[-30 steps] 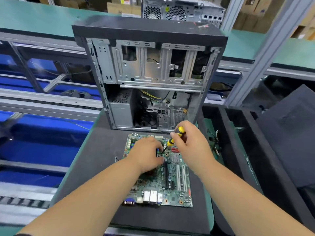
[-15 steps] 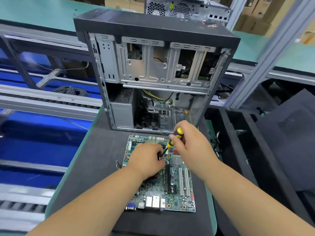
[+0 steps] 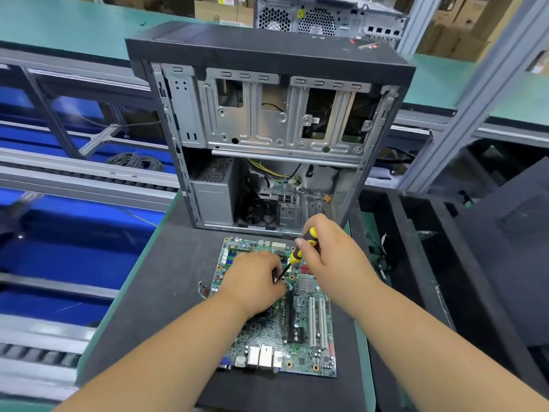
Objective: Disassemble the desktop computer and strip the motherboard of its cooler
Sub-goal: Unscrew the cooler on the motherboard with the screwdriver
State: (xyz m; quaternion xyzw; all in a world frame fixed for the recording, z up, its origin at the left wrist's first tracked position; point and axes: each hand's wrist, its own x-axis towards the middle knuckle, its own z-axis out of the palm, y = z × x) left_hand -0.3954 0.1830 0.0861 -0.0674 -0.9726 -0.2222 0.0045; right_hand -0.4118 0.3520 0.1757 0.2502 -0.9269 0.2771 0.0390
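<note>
Your left hand (image 3: 252,282): bare, no glove, no ring or watch showing. Your right hand (image 3: 332,254): bare too, thumbnail short and unpainted, visible at far side. Your forearms: both bare from wrist to near edge of view, no sleeve, cuff or strap in sight. Knuckles rounded, fingers short. No markings on either hand.

a green motherboard (image 3: 300,328) is lying flat on the dark mat, its port block facing the person. just behind it the opened grey computer case (image 3: 267,129) is standing upright, its interior exposed.
</note>
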